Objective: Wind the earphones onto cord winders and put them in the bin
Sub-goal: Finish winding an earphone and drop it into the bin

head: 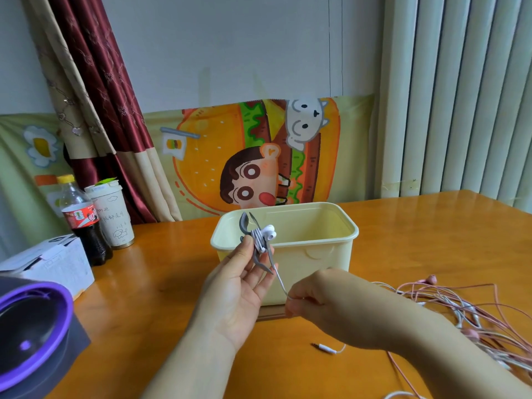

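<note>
1. Pinching the cord winder (257,240), the left hand (239,289) should hold steady before the bin (316,256).
2. The right hand (313,295) nips the white cord (279,279) in curled fingers (294,293): pull it taut, wrap evenly.
3. Tuck the plug (324,347), lying on the worktop (172,269), last.

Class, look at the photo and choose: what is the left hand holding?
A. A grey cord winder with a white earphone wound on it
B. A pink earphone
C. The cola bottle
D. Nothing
A: the left hand holds the grey cord winder, with the white earphone wound round it, in front of the bin, while the right hand pinches its loose cord.
</note>
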Tool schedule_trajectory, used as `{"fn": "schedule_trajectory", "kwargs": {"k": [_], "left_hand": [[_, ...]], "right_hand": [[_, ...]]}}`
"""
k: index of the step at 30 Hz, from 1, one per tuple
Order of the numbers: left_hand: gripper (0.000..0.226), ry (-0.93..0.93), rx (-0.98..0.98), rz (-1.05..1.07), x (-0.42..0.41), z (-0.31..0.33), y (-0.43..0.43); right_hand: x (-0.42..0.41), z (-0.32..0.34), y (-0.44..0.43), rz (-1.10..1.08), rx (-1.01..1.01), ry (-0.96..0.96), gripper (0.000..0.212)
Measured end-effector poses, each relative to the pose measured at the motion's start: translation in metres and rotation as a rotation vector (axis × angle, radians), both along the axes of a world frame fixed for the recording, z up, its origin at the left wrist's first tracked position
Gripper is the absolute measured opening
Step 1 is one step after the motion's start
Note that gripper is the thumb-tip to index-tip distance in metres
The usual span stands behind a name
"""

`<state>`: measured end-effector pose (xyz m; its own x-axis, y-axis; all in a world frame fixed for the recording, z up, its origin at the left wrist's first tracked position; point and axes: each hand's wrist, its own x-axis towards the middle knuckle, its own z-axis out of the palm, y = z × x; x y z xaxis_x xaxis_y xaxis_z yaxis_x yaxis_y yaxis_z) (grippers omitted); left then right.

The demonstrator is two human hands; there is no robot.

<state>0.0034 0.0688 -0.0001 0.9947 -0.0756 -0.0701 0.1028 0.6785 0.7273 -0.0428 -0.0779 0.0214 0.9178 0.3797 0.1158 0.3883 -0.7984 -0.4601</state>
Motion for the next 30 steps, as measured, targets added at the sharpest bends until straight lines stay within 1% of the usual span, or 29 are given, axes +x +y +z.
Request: {"fn": "schedule_trajectory", "kwargs": {"k": [3, 6, 9, 11, 15, 19, 21, 23, 27, 30], "left_hand": [[0.029, 0.012, 0.023, -0.002, -0.001, -0.003, -0.002], [0.027, -0.013, 0.072, 0.005, -0.002, -0.007, -0.004], [0.015, -0.080, 0.150, 0.004, -0.004, -0.010, -0.005], [0.014, -0.140, 0.224, 0.012, -0.006, -0.010, -0.007], [0.017, -0.227, 0.323, 0.009, -0.004, -0.010, -0.006], [0.038, -0.341, 0.531, -0.054, -0.003, -0.016, -0.003], [0.045, -0.370, 0.614, -0.101, -0.003, -0.018, -0.003], [0.042, -0.378, 0.653, -0.175, -0.004, -0.018, -0.003], [0.033, -0.411, 0.702, -0.194, -0.003, -0.016, 0.001], [0.026, -0.435, 0.712, -0.246, -0.002, -0.012, 0.005]], "right_hand": [[-0.001, 0.002, 0.000, 0.028, 0.001, 0.010, 0.025], [-0.002, 0.004, -0.001, 0.041, -0.009, 0.006, 0.026], [-0.003, 0.007, -0.001, 0.060, 0.004, -0.012, 0.027], [-0.004, 0.012, -0.004, 0.032, 0.037, -0.049, 0.028], [-0.004, 0.024, -0.019, -0.125, 0.138, -0.222, 0.023], [0.002, 0.026, -0.028, -0.222, 0.264, -0.381, 0.017], [0.009, 0.022, -0.031, -0.261, 0.327, -0.470, 0.015], [0.014, 0.017, -0.031, -0.295, 0.378, -0.511, 0.016], [0.023, 0.007, -0.030, -0.295, 0.473, -0.515, 0.019], [0.026, 0.003, -0.029, -0.270, 0.641, -0.400, 0.029]]}}
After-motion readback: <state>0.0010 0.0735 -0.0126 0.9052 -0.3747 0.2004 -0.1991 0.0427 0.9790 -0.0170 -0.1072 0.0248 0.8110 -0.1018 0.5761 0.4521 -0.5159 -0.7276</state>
